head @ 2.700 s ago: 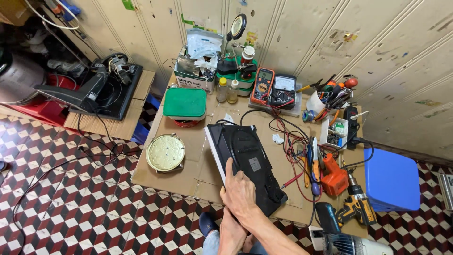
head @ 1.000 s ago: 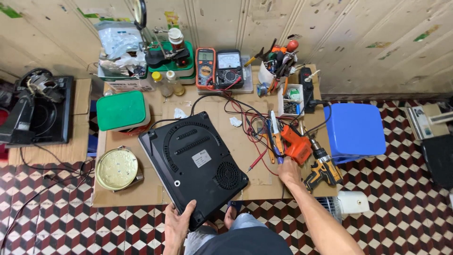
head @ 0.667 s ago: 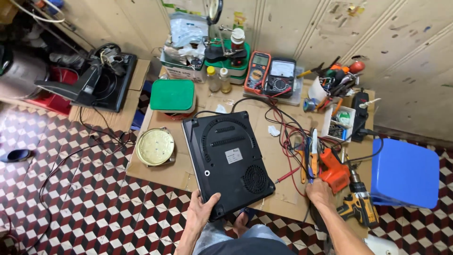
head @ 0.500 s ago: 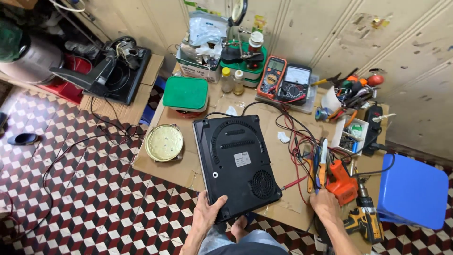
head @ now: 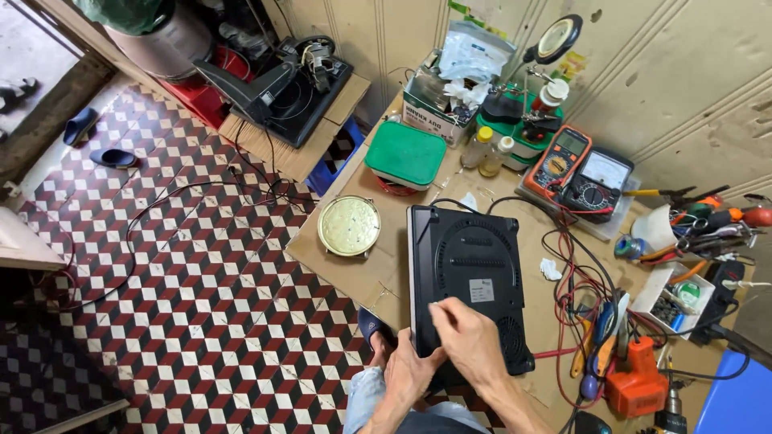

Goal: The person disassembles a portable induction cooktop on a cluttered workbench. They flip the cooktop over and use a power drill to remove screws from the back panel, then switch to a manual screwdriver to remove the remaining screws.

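The near corner of the black induction cooker (head: 470,281), lying underside up, is hidden under the left hand (head: 410,370) and right hand (head: 470,341), so the grip there cannot be made out. Both forearms run off the bottom edge, as do the orange tool (head: 635,390) and the drill (head: 667,418), while the blue box (head: 736,402) is cut at the corner. The 2 meters' (head: 579,169) dials and the parts in the small white tray (head: 671,301) are too small to tell.

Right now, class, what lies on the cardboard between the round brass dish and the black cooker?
Nothing: in the head view, bare cardboard separates the brass dish from the black cooker.
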